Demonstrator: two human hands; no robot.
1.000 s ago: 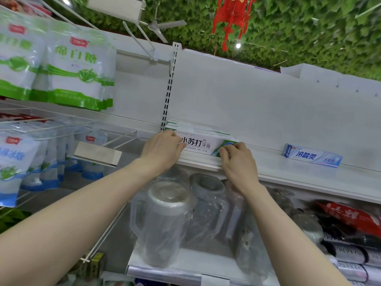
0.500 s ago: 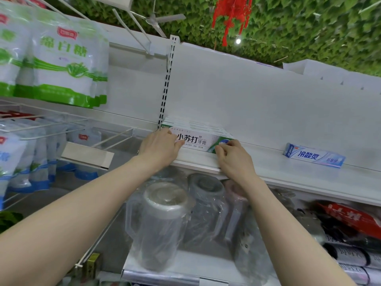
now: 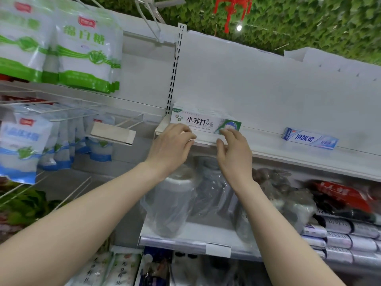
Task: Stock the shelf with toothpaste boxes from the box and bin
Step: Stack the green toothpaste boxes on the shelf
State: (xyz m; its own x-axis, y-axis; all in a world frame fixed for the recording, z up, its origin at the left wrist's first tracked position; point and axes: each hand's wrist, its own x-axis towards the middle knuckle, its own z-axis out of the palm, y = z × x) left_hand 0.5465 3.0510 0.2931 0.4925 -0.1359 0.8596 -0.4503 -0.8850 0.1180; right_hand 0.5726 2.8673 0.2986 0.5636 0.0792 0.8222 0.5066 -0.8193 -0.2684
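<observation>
A row of white-and-green toothpaste boxes (image 3: pixel 204 122) stands at the left end of the white shelf (image 3: pixel 288 159), against the slotted upright. My left hand (image 3: pixel 171 147) hovers at the shelf's front edge just below the front box, fingers loosely curled and holding nothing. My right hand (image 3: pixel 234 155) is beside it, fingers relaxed, with a fingertip near the box's lower right corner. A single blue-and-white toothpaste box (image 3: pixel 309 139) lies further right on the same shelf. The supply box and bin are out of view.
Plastic-wrapped jugs (image 3: pixel 173 203) stand on the shelf below my hands. Bags of sugar (image 3: pixel 86 56) hang and sit on wire racks at the left. Red and dark packets (image 3: pixel 340 195) fill the lower right. A white back panel (image 3: pixel 268 83) rises behind the shelf.
Both hands have let go of the green toothpaste box and drawn back down to the shelf's front edge. The box stays at the shelf's left end.
</observation>
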